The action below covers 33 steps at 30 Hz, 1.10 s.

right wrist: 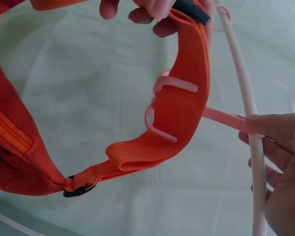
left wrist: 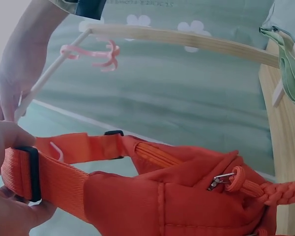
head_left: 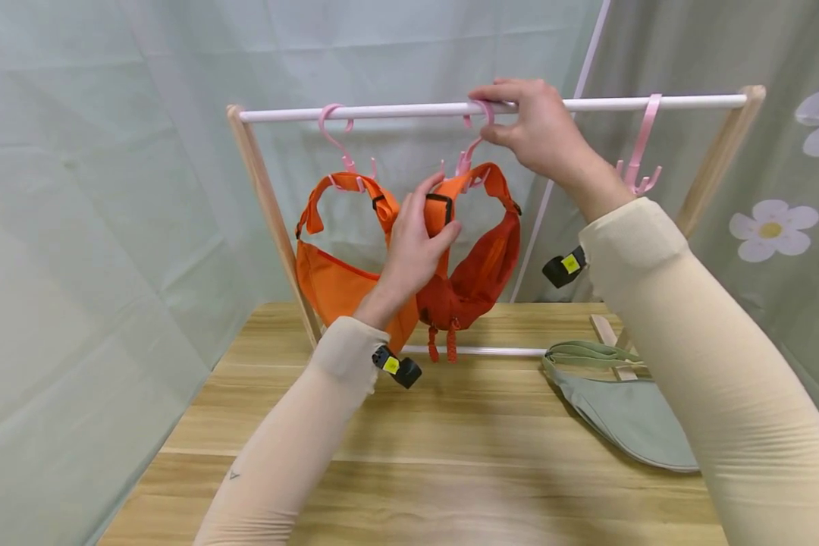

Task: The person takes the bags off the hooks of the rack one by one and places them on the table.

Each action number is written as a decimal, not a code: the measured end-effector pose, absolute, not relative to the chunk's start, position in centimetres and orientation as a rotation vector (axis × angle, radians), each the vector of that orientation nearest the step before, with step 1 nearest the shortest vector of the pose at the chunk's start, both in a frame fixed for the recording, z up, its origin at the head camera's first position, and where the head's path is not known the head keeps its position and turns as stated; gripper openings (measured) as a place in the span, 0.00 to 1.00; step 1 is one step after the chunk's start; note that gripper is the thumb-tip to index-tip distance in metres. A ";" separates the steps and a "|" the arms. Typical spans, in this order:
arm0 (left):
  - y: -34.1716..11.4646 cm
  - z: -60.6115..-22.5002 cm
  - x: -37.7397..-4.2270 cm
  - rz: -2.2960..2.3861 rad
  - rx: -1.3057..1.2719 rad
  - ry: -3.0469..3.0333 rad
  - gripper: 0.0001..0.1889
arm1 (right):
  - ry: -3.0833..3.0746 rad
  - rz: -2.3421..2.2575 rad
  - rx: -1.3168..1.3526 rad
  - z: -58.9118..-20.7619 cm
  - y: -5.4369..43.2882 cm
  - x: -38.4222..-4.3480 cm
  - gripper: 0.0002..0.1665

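Note:
A dark orange-red sling bag (head_left: 486,262) hangs by its orange strap (right wrist: 189,113) from a pink hook hanger (head_left: 468,155) on the white rail. My left hand (head_left: 412,246) grips that strap beside its black buckle (left wrist: 34,173), below the rail. Up at the rail, my right hand (head_left: 535,125) pinches the top curve of the same hanger between thumb and fingers, as the right wrist view shows. Just left hangs a brighter orange bag (head_left: 337,280) on another pink hanger (head_left: 341,148); my left hand and forearm cover part of it.
The white rail (head_left: 403,111) runs between wooden posts on a wooden table (head_left: 450,455). A third pink hanger (head_left: 641,144) hangs at the right end. A grey-green bag (head_left: 628,413) lies on the table at right, partly behind my right sleeve. Curtains stand behind.

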<state>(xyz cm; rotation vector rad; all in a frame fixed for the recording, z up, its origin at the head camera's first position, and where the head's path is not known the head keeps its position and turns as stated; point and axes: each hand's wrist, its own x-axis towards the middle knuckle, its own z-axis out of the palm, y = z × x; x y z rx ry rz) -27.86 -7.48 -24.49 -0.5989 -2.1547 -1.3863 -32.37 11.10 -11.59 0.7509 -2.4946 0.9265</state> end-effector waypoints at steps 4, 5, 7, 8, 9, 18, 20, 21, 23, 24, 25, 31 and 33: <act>-7.5 -23.8 -27.8 -1.398 -0.621 -2.107 0.34 | -2.496 0.930 0.765 -11.5 11.2 -32.3 0.29; -7.4 -23.6 -27.8 -1.398 -0.628 -2.097 0.34 | -2.497 0.927 0.768 -11.5 11.2 -32.3 0.29; -7.3 -23.1 -27.8 -1.396 -0.634 -2.086 0.33 | -2.497 0.932 0.775 -11.4 11.2 -32.3 0.30; -7.3 -22.8 -27.8 -1.395 -0.639 -2.079 0.33 | -2.497 0.934 0.779 -11.4 11.2 -32.3 0.30; -7.3 -22.6 -27.8 -1.393 -0.644 -2.072 0.33 | -2.497 0.935 0.785 -11.4 11.2 -32.3 0.30; -7.3 -21.3 -27.8 -1.425 -0.672 -2.050 0.32 | -2.501 0.946 0.807 -11.4 11.0 -32.4 0.31; -7.3 -21.2 -27.9 -1.437 -0.678 -2.040 0.32 | -2.499 0.944 0.812 -11.5 11.0 -32.4 0.31; -7.3 -21.1 -27.9 -1.440 -0.682 -2.033 0.32 | -2.499 0.941 0.813 -11.5 11.0 -32.4 0.31; -7.4 -20.9 -28.0 -1.439 -0.689 -2.019 0.32 | -2.497 0.938 0.816 -11.5 10.9 -32.4 0.31; -7.4 -20.8 -28.1 -1.436 -0.696 -2.010 0.32 | -2.496 0.936 0.816 -11.5 10.9 -32.4 0.31; -7.5 -20.7 -28.1 -1.436 -0.697 -2.006 0.32 | -2.495 0.935 0.815 -11.5 10.9 -32.4 0.31; -7.5 -20.0 -28.0 -1.425 -0.707 -1.985 0.31 | -2.496 0.919 0.806 -11.5 10.7 -32.5 0.31; -7.5 -19.7 -28.0 -1.421 -0.713 -1.976 0.31 | -2.497 0.916 0.803 -11.5 10.7 -32.5 0.32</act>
